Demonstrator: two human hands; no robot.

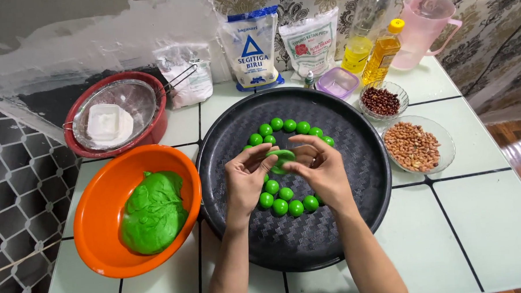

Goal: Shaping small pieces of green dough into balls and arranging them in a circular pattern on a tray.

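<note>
Green dough piece (282,158): flattened into a small disc, held above the middle of the round black tray (352,132); pinched between the fingertips of both hands, left hand (245,179) on its left rim, right hand (322,170) on its right rim and curled partly over it; neither hand is clenched, both grasp the disc lightly by thumb and fingers.

Judgement on technique: the disc looks soft and thin at the edge; even pressure from both thumbs, turning it little by little, should keep the thickness uniform; too hard a pinch at one spot would likely tear it; working over the tray means a dropped piece lands clean.

Around it: green balls (285,195) lie on the tray in a rough ring, one arc beyond the hands and one nearer the wrists; smooth, glossy, near-uniform spheres, some touching their neighbours. Tray surface is matt black with a woven embossed pattern.

Left of the tray, touching its rim: orange plastic bowl (100,187) holding a lump of green dough (153,211), creased and slightly shiny.

Behind the bowl: red basin (156,130) with a wire-mesh sieve (134,96) set in it, white contents inside.

Right of the tray: two clear glass dishes, one of pale peanuts (413,146), one of dark red beans (381,100).

At the back: flour bags (251,46), oil bottle (381,55), pink jug (424,28), small lilac tub (338,82); all on a white tiled worktop (494,225).
</note>
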